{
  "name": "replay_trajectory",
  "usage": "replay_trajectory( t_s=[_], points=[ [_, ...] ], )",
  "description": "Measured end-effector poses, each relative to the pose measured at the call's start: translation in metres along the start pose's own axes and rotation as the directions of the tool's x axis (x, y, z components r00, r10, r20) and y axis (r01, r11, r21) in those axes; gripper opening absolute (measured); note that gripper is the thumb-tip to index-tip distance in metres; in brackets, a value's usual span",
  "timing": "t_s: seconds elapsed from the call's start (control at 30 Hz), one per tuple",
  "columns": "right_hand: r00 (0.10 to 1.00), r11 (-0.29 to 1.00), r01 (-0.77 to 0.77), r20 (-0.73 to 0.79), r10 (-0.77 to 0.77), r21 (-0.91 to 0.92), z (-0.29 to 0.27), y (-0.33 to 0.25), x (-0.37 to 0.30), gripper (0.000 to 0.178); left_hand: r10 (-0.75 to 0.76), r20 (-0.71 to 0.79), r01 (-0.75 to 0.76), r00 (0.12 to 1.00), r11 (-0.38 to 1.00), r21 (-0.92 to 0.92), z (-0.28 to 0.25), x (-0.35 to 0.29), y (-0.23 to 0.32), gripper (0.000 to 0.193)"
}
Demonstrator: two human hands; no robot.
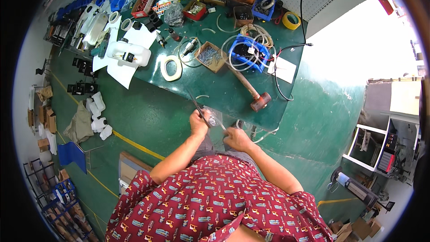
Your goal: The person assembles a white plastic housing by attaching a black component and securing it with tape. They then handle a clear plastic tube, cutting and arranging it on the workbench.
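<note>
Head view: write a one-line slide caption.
Left hand grips scissors, right hand pinches clear tubing at a green workbench.

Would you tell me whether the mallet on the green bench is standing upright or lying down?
Lying down: the mallet rests flat on the green bench, handle angled toward the blue bin.

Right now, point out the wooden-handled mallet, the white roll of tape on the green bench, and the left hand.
wooden-handled mallet [260,101], head view, on its reddish head.
white roll of tape [171,68], head view, on its ring.
left hand [199,123], head view, on its back.
</note>
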State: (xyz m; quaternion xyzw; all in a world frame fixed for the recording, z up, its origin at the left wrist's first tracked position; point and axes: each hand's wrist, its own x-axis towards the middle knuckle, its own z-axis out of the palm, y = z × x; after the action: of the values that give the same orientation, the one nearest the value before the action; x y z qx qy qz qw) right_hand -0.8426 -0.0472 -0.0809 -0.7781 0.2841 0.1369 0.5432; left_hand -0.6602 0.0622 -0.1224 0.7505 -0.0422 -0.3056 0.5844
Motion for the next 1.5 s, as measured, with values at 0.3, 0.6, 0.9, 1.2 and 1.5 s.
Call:
replay_trajectory(
  t_s=[0.3,0.6,0.9,1.2,1.5],
  points=[
    [0.971,0.889,-0.238,-0.091,0.220,-0.392,-0.051,0.041,-0.064,0.024,0.034,-0.254,0.042,0.967,0.957,0.287,0.030,0.039,-0.033,0.024],
    [0.915,0.658,-0.404,-0.291,0.281,-0.635,-0.058,0.116,-0.065,0.019,0.026,-0.345,0.106,0.938,0.928,0.358,0.049,0.038,-0.039,0.019],
    [0.939,0.909,-0.247,-0.150,0.310,0.335,-0.098,0.156,-0.109,0.020,0.069,-0.316,0.040,0.946,0.944,0.326,0.026,0.063,-0.047,0.029],
    [0.812,0.917,-0.193,-0.468,0.348,0.349,-0.079,0.178,-0.119,0.019,0.051,-0.266,0.075,0.963,0.893,0.444,0.021,0.063,-0.040,0.025],
    [0.739,0.974,-0.175,-0.634,0.228,0.147,-0.076,0.193,-0.110,0.013,0.011,-0.236,0.089,0.972,0.907,0.412,0.025,0.069,-0.046,0.023]
  ],
)
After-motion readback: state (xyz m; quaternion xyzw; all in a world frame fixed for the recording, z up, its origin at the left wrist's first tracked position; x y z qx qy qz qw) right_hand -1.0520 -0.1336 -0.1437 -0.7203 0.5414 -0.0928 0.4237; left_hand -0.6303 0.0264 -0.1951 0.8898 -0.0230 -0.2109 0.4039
